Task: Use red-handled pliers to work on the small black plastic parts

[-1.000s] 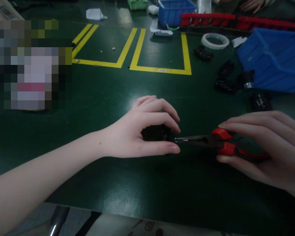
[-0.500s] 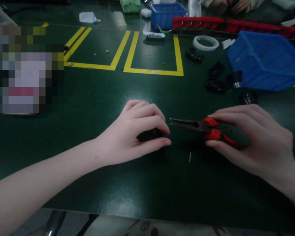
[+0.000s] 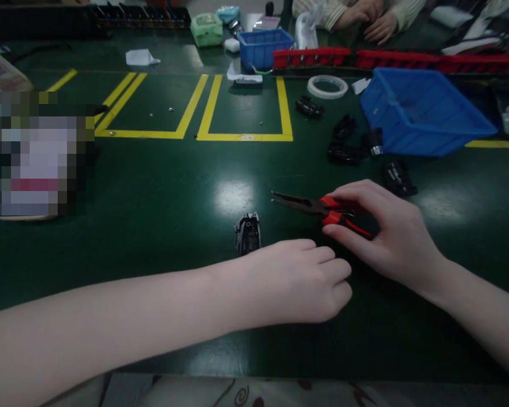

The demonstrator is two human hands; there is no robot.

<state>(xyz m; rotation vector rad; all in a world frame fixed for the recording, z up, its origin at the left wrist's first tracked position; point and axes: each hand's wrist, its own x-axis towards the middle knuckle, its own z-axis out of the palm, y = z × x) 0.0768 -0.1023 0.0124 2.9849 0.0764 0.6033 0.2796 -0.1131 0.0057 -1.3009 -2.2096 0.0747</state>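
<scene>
My right hand (image 3: 388,237) holds red-handled needle-nose pliers (image 3: 309,206) by the grips, their slim dark jaws pointing left and slightly apart. My left hand (image 3: 299,282) is low over the table in front of the pliers, knuckles up and fingers curled under. Its fingertips are hidden, so I cannot see what they hold, if anything. Just beyond my left wrist lies a black plastic housing part (image 3: 248,233), its hollow inner side up and its near end covered by the wrist.
Several black parts (image 3: 343,151) lie at the right, near a tilted blue bin (image 3: 428,113). A tape roll (image 3: 327,86) and red racks (image 3: 311,57) are behind. Yellow tape outlines (image 3: 244,137) mark the green table. Another person's hands (image 3: 371,20) are at the far side.
My left hand has left the black housing part and moved right and nearer me, its fingers now curled. The small metal pin seen before is out of sight. The view has shifted.
</scene>
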